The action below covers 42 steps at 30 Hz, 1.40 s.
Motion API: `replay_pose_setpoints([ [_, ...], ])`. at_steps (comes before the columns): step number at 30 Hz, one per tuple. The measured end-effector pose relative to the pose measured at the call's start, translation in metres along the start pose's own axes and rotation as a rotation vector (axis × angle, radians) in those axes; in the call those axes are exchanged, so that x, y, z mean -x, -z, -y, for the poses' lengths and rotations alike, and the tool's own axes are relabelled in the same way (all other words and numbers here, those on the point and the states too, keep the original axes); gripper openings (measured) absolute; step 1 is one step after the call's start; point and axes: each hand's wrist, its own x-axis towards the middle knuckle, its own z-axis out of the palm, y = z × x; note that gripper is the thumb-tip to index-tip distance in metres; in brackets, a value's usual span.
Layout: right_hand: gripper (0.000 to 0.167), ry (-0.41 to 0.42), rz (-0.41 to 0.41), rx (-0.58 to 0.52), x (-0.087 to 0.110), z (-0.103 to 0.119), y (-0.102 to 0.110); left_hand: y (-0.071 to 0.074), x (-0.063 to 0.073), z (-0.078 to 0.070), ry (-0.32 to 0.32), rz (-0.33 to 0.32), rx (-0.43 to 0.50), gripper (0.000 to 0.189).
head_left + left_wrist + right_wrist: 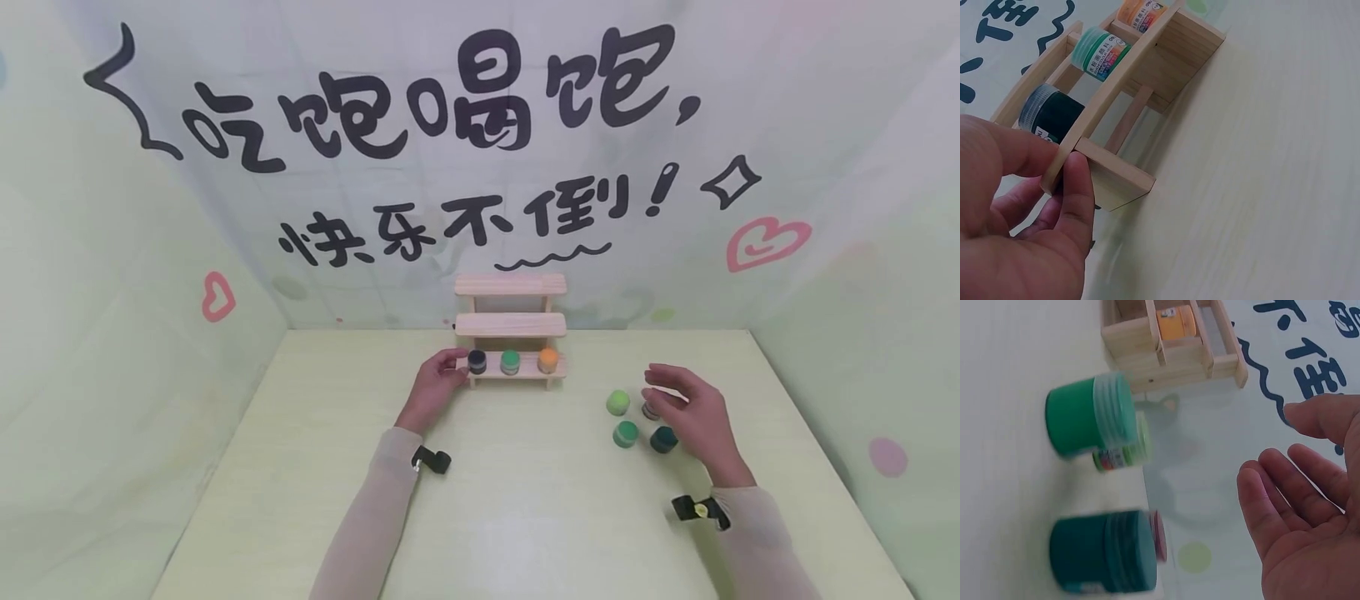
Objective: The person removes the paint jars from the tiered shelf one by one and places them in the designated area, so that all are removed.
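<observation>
My left hand (437, 385) pinches the left end of the lowest step of a small wooden three-step rack (1129, 72) between thumb and fingers. On that step stand a black-looking paint jar (477, 362), a green paint jar (1101, 54) and an orange paint jar (547, 361). Over at the right, my right hand (693, 410) hovers with parted fingers and holds nothing. Below it a jar (650, 411) is partly hidden by the fingers. Around that one are a light green jar (618, 402), a green jar (1088, 415) and a dark teal jar (1104, 551).
The rack stands at the back edge of the pale table (517, 517), against a white printed cloth (420, 42) with black lettering. Cloth walls also close off the left and right sides. Each wrist wears a black strap mount (431, 459).
</observation>
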Motion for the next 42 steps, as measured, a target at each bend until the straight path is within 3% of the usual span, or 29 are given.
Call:
replay_pose_setpoints([
  [9, 0.04, 0.04, 0.002, -0.109, -0.021, 0.009, -0.026, -0.002, 0.003, -0.001, -0.024, -0.008, -0.033, 0.037],
  [22, 0.039, 0.039, 0.086, -0.196, -0.047, 0.018, -0.069, 0.002, 0.002, -0.004, -0.012, -0.023, -0.095, 0.037],
  [35, 0.036, 0.048, 0.126, -0.19, -0.066, 0.029, -0.102, 0.001, -0.002, -0.004, -0.017, -0.004, -0.123, 0.039],
  [42, 0.04, 0.048, 0.159, -0.181, -0.075, 0.024, -0.114, 0.003, -0.003, -0.002, -0.007, -0.004, -0.108, 0.038],
])
